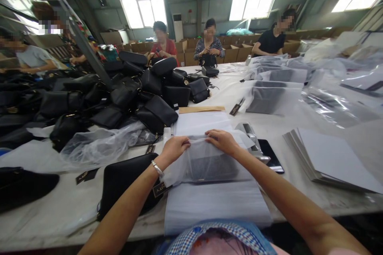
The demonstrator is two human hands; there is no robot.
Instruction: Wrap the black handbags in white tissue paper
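A dark bag (209, 167) lies inside a translucent white pouch (179, 167) in front of me, on sheets of white paper (209, 203). My left hand (176, 148), with a silver bracelet on its wrist, pinches the far edge of the pouch on its left part. My right hand (222, 141) holds the same edge a little to the right. A black tag (160, 189) with gold letters sticks out at the pouch's left. Right of my right hand are a silver tape dispenser (253, 137) and a black phone (270, 155).
Black bags (158, 113) are heaped across the left, with crumpled clear plastic (101, 143) before them. A black bag (125, 179) lies by my left forearm. White boards (335, 159) are stacked at the right; wrapped bags (269, 97) lie beyond. Several people sit or stand across the table.
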